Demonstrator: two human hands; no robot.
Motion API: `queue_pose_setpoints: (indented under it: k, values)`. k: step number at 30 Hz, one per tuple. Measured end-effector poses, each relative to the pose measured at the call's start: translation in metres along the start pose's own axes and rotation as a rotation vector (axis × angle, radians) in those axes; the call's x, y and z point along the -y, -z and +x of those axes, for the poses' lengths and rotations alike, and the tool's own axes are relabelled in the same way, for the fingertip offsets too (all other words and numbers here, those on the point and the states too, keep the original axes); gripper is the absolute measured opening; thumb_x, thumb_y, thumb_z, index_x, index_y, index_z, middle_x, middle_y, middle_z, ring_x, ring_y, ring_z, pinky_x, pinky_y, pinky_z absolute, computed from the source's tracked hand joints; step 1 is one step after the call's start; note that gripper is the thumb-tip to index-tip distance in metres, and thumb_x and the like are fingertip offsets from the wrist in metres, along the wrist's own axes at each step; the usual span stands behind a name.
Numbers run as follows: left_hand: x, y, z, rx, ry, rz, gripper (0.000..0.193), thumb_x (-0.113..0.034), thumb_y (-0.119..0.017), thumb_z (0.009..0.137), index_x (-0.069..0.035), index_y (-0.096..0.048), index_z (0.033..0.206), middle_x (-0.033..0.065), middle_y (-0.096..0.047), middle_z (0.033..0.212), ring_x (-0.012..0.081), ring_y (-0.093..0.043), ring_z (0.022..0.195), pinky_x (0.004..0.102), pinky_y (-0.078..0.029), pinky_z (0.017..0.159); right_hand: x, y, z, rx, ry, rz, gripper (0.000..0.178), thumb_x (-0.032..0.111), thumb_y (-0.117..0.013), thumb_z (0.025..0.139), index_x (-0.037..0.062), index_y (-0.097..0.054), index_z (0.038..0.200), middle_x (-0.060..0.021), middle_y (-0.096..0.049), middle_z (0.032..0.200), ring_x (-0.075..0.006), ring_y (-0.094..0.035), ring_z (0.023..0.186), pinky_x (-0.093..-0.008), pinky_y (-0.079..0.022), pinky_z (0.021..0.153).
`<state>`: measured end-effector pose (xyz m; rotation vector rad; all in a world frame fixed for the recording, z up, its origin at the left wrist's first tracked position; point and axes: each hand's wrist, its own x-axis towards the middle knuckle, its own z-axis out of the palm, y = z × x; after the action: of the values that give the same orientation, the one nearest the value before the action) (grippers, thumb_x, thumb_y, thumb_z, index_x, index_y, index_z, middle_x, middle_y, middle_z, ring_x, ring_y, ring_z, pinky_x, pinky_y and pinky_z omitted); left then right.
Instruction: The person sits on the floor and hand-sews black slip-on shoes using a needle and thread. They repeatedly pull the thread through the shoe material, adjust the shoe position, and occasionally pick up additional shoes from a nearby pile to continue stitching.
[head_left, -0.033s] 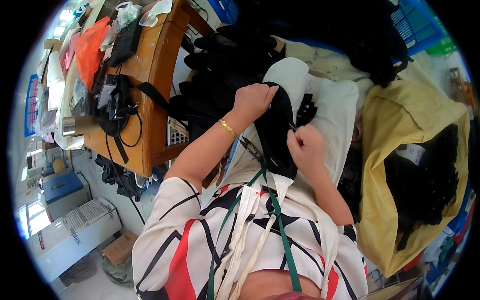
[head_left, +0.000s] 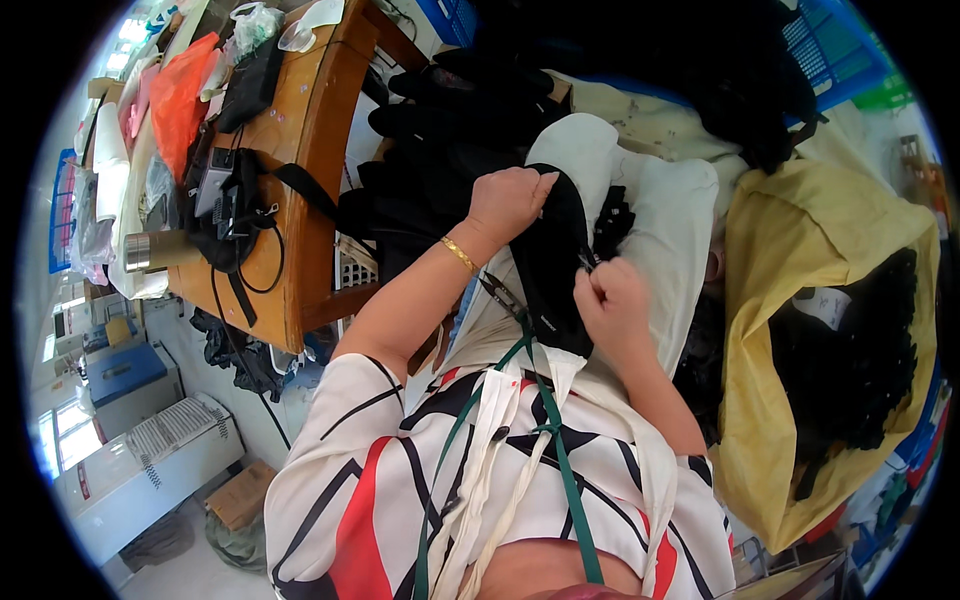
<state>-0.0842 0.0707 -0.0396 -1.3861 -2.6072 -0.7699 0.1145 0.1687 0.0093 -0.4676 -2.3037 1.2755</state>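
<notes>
A long black fabric piece (head_left: 553,255) lies stretched over my white-covered lap, with a small light mark near its close end. My left hand (head_left: 508,200) is closed on its far end, the thumb pressing the edge. My right hand (head_left: 612,297) is curled at the fabric's right edge; a small dark pointed tip (head_left: 588,262) shows above its fingers, but what it belongs to is hidden. Metal thread snips (head_left: 501,294) on a green cord (head_left: 545,390) hang from my neck and rest beside the fabric. A bunch of small black bits (head_left: 612,220) lies on the white cloth (head_left: 670,230).
To the left is a wooden table (head_left: 310,90) with a black bag (head_left: 235,215) and a metal flask (head_left: 160,252). More black pieces (head_left: 430,120) are heaped ahead. On the right, a yellow sack (head_left: 790,220) holds black scraps. Blue baskets (head_left: 825,50) stand at the back.
My right hand has shifted slightly toward me, and more of the dark tip shows above it. My left hand and the black fabric stay in place.
</notes>
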Motion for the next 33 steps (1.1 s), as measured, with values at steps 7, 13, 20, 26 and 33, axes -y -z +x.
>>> queue_pose_setpoints:
  k: [7, 13, 20, 26, 33]
  values:
    - [-0.005, 0.021, 0.008, 0.100, -0.033, -0.089, 0.041, -0.044, -0.057, 0.094, -0.010, -0.058, 0.071, 0.0089, -0.059, 0.072, 0.0302, -0.060, 0.070, 0.0398, -0.049, 0.058, 0.019, 0.020, -0.010, 0.090, -0.125, 0.054, 0.020, 0.009, -0.069, 0.086, 0.0028, -0.056, 0.071, -0.0098, -0.049, 0.062, -0.0243, -0.049, 0.055, -0.0357, -0.038, 0.049]
    - [-0.045, 0.061, 0.010, 0.191, -0.044, 0.127, 0.059, -0.060, -0.077, 0.069, -0.006, -0.057, 0.079, 0.0078, -0.059, 0.075, 0.0275, -0.061, 0.071, 0.0374, -0.050, 0.059, 0.046, 0.027, -0.006, 0.220, -0.043, 0.022, 0.011, 0.011, -0.070, 0.084, 0.0048, -0.062, 0.083, -0.0101, -0.057, 0.071, -0.0274, -0.059, 0.065, -0.0370, -0.046, 0.055]
    - [-0.051, 0.055, 0.016, 0.310, 0.105, -0.029, 0.047, -0.049, -0.073, 0.077, -0.004, -0.061, 0.078, 0.0117, -0.065, 0.072, 0.0306, -0.067, 0.066, 0.0387, -0.052, 0.056, 0.049, 0.025, -0.009, 0.265, 0.067, -0.017, 0.013, 0.011, -0.071, 0.082, 0.0051, -0.062, 0.088, -0.0094, -0.058, 0.074, -0.0282, -0.060, 0.069, -0.0385, -0.048, 0.057]
    - [-0.056, 0.047, 0.025, 0.197, 0.140, -0.155, 0.035, -0.036, -0.073, 0.079, -0.003, -0.060, 0.077, 0.0136, -0.065, 0.070, 0.0330, -0.065, 0.064, 0.0404, -0.051, 0.057, 0.052, 0.025, -0.002, 0.224, 0.151, -0.052, 0.015, 0.011, -0.071, 0.080, 0.0061, -0.062, 0.090, -0.0089, -0.057, 0.074, -0.0278, -0.060, 0.069, -0.0384, -0.048, 0.057]
    - [-0.032, 0.034, 0.012, 0.249, 0.535, -0.638, 0.028, -0.023, -0.068, 0.081, 0.005, -0.064, 0.084, 0.0098, -0.063, 0.065, 0.0182, -0.061, 0.054, 0.0311, -0.049, 0.054, 0.041, 0.042, 0.008, 0.055, -0.217, 0.242, 0.013, 0.009, -0.064, 0.092, 0.0027, -0.060, 0.102, -0.0088, -0.060, 0.076, -0.0189, -0.065, 0.071, -0.0298, -0.051, 0.060]
